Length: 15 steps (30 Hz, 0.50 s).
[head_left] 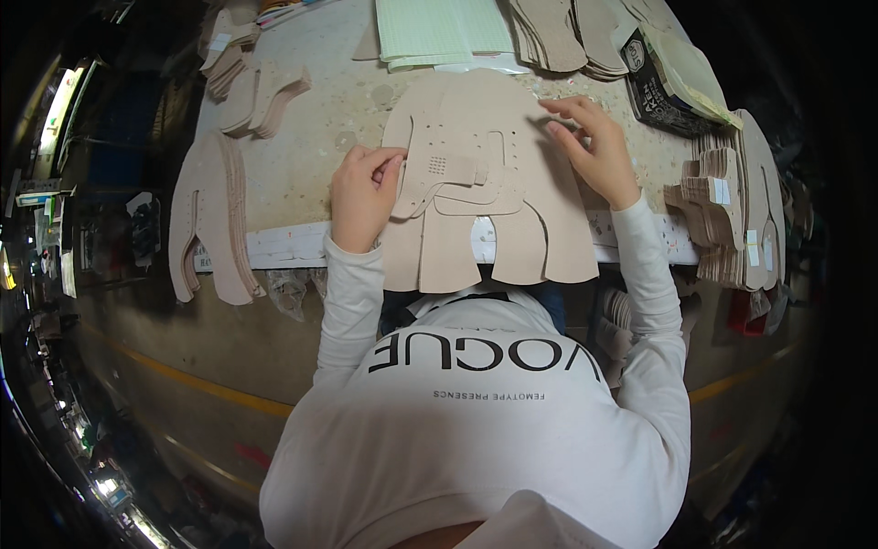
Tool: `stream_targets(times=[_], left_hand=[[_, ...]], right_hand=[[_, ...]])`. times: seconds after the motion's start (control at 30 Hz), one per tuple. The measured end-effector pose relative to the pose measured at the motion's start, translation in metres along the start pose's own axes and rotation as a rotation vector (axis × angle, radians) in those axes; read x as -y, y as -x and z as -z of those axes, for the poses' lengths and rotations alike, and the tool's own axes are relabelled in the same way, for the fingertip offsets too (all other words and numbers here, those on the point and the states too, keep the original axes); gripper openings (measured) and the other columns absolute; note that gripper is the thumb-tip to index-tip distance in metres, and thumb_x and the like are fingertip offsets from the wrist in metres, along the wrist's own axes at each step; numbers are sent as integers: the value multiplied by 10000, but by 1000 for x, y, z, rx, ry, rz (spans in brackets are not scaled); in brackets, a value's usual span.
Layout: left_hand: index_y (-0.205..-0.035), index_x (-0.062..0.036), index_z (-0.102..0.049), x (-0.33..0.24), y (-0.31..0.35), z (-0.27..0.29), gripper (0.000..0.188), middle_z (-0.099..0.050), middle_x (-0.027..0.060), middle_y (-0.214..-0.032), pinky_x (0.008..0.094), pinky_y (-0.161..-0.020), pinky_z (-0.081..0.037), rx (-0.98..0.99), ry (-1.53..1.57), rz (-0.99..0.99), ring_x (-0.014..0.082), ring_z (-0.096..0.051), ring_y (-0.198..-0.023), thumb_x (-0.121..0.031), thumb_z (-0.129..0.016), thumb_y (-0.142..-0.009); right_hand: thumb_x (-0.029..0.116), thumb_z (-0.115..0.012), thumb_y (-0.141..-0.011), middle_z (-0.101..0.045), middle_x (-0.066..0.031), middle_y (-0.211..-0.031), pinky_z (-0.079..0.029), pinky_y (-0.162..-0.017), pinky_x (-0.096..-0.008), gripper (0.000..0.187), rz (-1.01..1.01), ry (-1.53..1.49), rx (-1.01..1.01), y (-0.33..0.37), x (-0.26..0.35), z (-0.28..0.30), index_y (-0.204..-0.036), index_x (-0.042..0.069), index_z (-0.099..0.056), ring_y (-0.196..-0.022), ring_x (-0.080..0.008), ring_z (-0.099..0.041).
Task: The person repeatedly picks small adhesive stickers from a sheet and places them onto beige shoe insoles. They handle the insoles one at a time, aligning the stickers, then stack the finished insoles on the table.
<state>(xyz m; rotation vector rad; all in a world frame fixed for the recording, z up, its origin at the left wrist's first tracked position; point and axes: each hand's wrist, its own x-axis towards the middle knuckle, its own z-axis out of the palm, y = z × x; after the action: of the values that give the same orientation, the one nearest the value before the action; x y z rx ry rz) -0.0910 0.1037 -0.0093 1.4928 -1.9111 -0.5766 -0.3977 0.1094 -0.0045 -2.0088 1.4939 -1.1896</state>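
Note:
In front of me lies a large, flat beige leather-like panel (pixel 466 96) with a rounded far end and two legs near the table's front edge. Smaller beige cut piece (pixel 439 146) lies on top of it, with punched holes, a patch of tiny perforations and a curved strap-like part. My left hand (pixel 364 194) pinches thumb and finger together at the left edge of that smaller piece. Over the right edge of the panel, my right hand (pixel 599 151) is open, its fingers apart and holding nothing.
Stacks of beige cut panels stand at the left edge (pixel 212 215), the right edge (pixel 754 201) and the far right (pixel 549 32). A pale green lined sheet (pixel 444 32) lies at the back. A black box (pixel 663 91) stands at back right.

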Motion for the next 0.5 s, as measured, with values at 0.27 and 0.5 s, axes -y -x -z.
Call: stream_targets(times=[0.27,0.5], left_hand=[[-1068,35,-654,2,5,-10,295,-629,45,-804,228,-600,-483,41,255,98,91,-559,-641,-69,-747,-809],[-1244,22,-519,8,10,17,343,-657,105,-1070,228,-655,-529,56,928,282,97,-639,-780,-86,-620,-935]], right_hand=[[196,-744,-774,-633,-105,-814,-493,-705,-372,251,78,38,432,-8,45,-40,-955,37,-672,-769,-271,-624],[122,-740,-753,-621,-71,-794,-504,-680,-308,232,-107,-66,458,-12,39,-46,-942,27,-646,-729,-193,-613]])
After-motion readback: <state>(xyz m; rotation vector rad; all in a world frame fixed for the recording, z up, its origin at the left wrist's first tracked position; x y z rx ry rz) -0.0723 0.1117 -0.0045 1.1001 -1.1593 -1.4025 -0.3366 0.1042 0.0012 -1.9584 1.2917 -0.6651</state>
